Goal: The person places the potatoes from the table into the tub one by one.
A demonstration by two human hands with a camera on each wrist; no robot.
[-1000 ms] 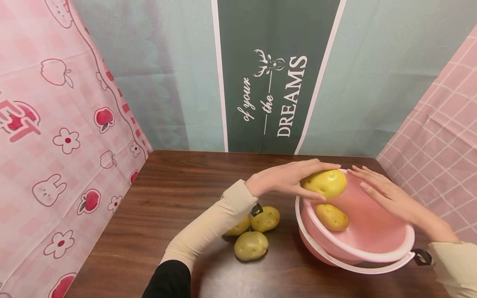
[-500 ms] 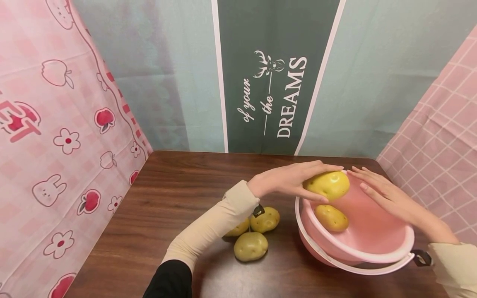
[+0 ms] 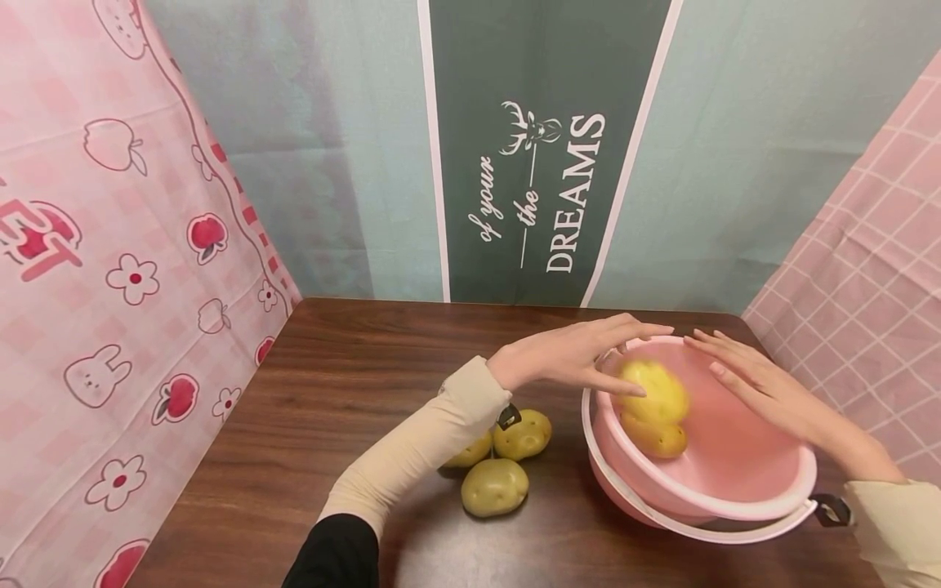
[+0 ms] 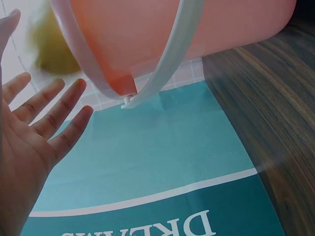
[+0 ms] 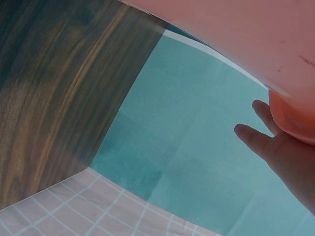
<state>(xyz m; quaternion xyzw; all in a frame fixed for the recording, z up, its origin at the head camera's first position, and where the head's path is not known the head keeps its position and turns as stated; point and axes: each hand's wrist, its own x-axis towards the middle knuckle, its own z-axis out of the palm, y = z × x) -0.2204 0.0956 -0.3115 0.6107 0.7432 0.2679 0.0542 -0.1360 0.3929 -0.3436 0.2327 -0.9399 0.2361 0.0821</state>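
Your left forearm (image 3: pixel 400 459) slants forward and to the right, your left hand (image 3: pixel 562 353) holding its fingers (image 4: pixel 73 130) spread apart, while your right hand (image 3: pixel 768 388) angles in from the right, fingers extended and nearly straight.

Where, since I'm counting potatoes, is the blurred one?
The blurred potato is right of centre in the head view, at the mouth of the pink bucket, above and overlapping the sharper potato inside.
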